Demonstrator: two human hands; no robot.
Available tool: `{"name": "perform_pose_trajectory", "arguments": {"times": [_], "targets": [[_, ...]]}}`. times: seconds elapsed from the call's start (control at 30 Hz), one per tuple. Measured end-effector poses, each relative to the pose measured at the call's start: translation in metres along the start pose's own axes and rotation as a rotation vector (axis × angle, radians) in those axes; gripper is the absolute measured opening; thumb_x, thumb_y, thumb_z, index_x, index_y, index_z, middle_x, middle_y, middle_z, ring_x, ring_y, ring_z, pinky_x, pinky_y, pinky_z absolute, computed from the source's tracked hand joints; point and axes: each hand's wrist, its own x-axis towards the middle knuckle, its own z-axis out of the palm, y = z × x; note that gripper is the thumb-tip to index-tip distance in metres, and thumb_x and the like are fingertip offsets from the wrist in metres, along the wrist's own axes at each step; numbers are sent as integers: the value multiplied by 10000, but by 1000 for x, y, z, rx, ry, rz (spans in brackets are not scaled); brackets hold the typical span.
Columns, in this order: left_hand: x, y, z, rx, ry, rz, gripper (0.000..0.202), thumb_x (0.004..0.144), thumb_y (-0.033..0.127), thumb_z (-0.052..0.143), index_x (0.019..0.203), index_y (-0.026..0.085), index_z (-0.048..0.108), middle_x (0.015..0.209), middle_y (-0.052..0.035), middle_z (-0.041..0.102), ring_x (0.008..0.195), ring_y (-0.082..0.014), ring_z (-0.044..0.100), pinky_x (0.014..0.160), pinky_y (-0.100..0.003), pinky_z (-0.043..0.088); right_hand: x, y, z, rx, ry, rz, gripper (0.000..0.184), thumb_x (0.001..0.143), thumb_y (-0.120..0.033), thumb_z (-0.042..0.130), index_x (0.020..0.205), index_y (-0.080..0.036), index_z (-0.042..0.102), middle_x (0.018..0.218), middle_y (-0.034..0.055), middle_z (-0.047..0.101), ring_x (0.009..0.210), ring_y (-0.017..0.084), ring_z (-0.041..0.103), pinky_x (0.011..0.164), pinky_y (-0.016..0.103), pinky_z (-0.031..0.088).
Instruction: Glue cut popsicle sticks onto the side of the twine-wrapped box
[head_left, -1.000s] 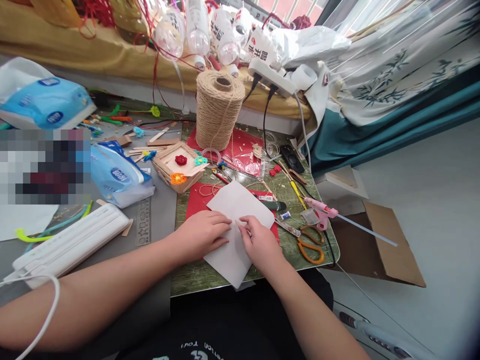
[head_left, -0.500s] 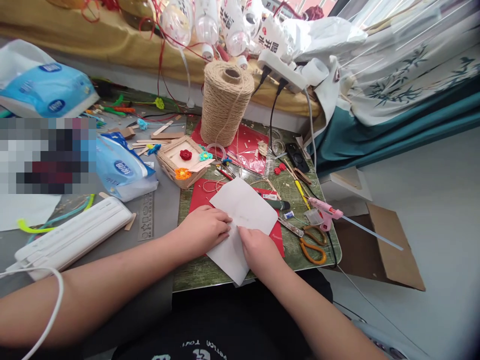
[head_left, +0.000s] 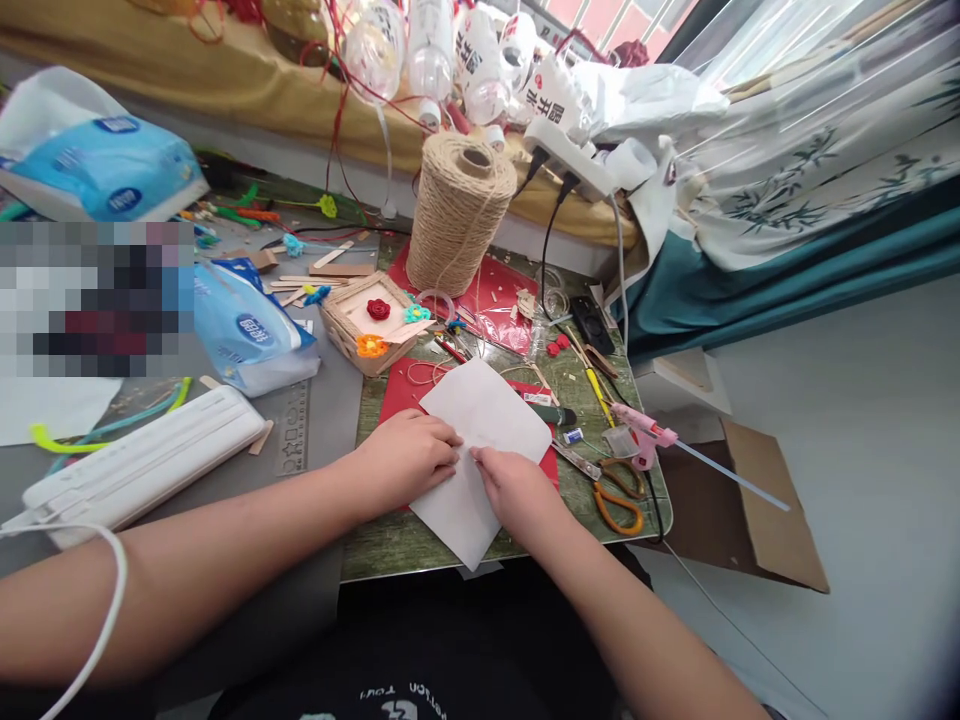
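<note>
A sheet of white paper [head_left: 480, 420] lies tilted on a red mat [head_left: 397, 385] near the front edge of a small green table [head_left: 390, 545]. My left hand [head_left: 405, 455] rests on the paper's left edge, knuckles up and fingers curled down onto it. My right hand [head_left: 517, 490] presses on the lower middle of the sheet, fingertips bent and pinching at a fold beside the left hand's fingers. What, if anything, sits under the fingertips is hidden.
Behind the paper stand a big spool of jute twine [head_left: 457, 215] and a small stick-built tray with knitted flowers [head_left: 367, 320]. Orange-handled scissors [head_left: 615, 495] and a pink glue gun [head_left: 645, 435] lie at the right. Tissue packs [head_left: 247, 335], a white case [head_left: 142, 465] and a ruler lie left.
Both hands stay on the paper; the right hand has slid slightly down and toward me along the fold. The view has shifted a little.
</note>
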Motion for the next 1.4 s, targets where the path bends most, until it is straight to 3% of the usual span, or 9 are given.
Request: {"name": "perform_pose_trajectory", "arguments": {"times": [0.2, 0.43, 0.6, 0.7, 0.83, 0.97, 1.13, 1.27, 1.4], "targets": [[0, -1, -1, -17, 15, 4, 142, 940, 302, 674, 888, 258, 799, 1190, 8, 774, 1080, -220, 697, 891, -384, 418, -27, 10, -15, -20, -153, 53, 228, 1058, -258, 469, 1031, -192, 685, 887, 80, 770, 779, 199, 694, 643, 271, 353], [0, -1, -1, -7, 19, 3, 149, 949, 297, 662, 901, 255, 797, 1171, 3, 778, 1067, -215, 700, 888, -379, 413, 3, -1, -26, 36, -89, -19, 232, 1062, -232, 460, 1086, -177, 684, 1016, 108, 779, 902, 207, 706, 726, 264, 403], [-1, -2, 2, -19, 43, 18, 139, 943, 302, 668, 908, 259, 796, 1195, 2, 777, 1092, -219, 697, 882, -381, 405, -18, 3, -37, -16, -250, 31, 184, 1001, -220, 554, 918, -186, 715, 878, 85, 773, 766, 200, 684, 642, 267, 353], [-1, -1, 1, -16, 40, 27, 127, 929, 291, 682, 873, 252, 789, 1183, -4, 779, 1077, -220, 698, 882, -374, 406, -20, 0, -46, 42, -211, 49, 174, 998, -222, 567, 949, -200, 732, 910, 74, 780, 808, 196, 697, 659, 260, 373], [-1, -2, 2, -8, 40, 16, 133, 936, 297, 675, 890, 258, 794, 1183, -15, 780, 1083, -222, 697, 907, -372, 412, -6, -6, -28, 90, -59, -3, 219, 1061, -248, 472, 1087, -201, 685, 984, 76, 773, 870, 187, 691, 706, 254, 392], [-2, -4, 3, -6, 44, 20, 126, 934, 306, 681, 916, 263, 798, 1210, -5, 774, 1102, -225, 697, 897, -377, 414, -26, 1, -1, 32, -98, -35, 222, 1070, -247, 450, 1031, -186, 661, 908, 74, 749, 792, 183, 660, 678, 262, 359], [-2, -2, 1, -10, 35, 11, 102, 917, 290, 702, 912, 257, 798, 1209, 6, 775, 1095, -225, 706, 889, -386, 418, -56, 10, -17, -36, -237, -75, 186, 1024, -209, 507, 942, -187, 672, 868, 76, 741, 783, 193, 668, 664, 265, 351], [-1, 1, -3, 1, 23, 16, 111, 924, 286, 695, 908, 247, 797, 1190, -11, 779, 1096, -230, 705, 890, -383, 420, -20, 3, -38, -95, -151, -73, 212, 1041, -235, 475, 1006, -188, 679, 924, 88, 756, 831, 209, 688, 678, 274, 375], [-1, 3, -4, 16, 22, 16, 127, 945, 287, 674, 937, 247, 794, 1176, -24, 781, 1083, -225, 705, 888, -375, 425, 16, -6, -28, -139, -99, -90, 233, 1050, -215, 439, 1116, -155, 654, 994, 119, 758, 886, 235, 697, 715, 299, 413]]}}
